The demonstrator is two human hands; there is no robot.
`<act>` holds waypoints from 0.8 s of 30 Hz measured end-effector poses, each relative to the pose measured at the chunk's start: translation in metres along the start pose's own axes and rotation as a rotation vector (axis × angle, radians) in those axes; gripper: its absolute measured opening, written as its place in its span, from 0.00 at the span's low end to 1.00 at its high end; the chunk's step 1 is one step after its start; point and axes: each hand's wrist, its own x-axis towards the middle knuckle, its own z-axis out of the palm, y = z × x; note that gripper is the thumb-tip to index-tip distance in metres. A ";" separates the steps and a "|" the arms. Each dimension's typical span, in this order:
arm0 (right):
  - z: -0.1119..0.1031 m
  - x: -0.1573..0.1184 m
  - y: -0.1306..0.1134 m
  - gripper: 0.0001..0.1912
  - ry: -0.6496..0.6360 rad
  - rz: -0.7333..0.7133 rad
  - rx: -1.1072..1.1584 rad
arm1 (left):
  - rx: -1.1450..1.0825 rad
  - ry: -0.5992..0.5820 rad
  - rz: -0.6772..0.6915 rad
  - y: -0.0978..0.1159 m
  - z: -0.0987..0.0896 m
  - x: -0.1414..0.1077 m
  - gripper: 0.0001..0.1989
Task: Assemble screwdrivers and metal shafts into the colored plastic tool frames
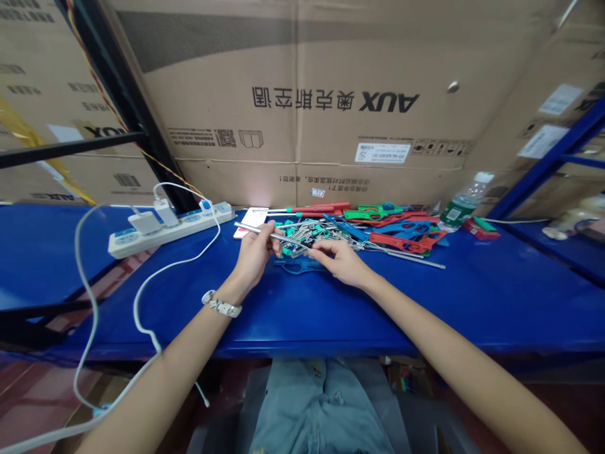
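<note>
A thin silver metal rod [250,227] is held slantwise above the blue table. My left hand [255,253] grips it near its upper left end, fingers closed round it. At the other end of the rod, my right hand [344,263] pinches with thumb and fingertips; a small dark part there is mostly hidden. Just below the hands lies a blue plastic handle piece [299,267]. Behind them is a heap of small metal parts with green ends [309,233]. Red [394,243], blue [410,227] and green [373,213] plastic handle pieces are piled to the right.
A white power strip [184,222] with plugs and trailing white cables [142,296] is at left. A phone [253,221] lies behind my left hand. A bottle with a green label [460,209] stands back right. A large cardboard box [302,69] walls off the table's [449,309] back.
</note>
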 end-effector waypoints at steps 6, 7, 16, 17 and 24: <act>0.005 0.000 0.000 0.16 0.032 -0.004 0.001 | 0.034 0.034 -0.005 -0.002 -0.002 0.001 0.17; 0.005 0.001 0.000 0.17 0.033 -0.008 0.005 | 0.030 0.030 -0.009 -0.002 -0.001 0.001 0.18; -0.001 0.002 -0.004 0.17 -0.042 -0.004 0.003 | -0.064 -0.153 -0.172 -0.003 0.012 -0.008 0.22; -0.002 0.001 -0.004 0.17 -0.056 0.002 -0.001 | -0.074 -0.167 -0.201 -0.004 0.012 -0.009 0.22; -0.005 -0.002 -0.002 0.17 -0.009 -0.004 -0.059 | -0.054 -0.098 -0.223 0.003 0.008 -0.005 0.22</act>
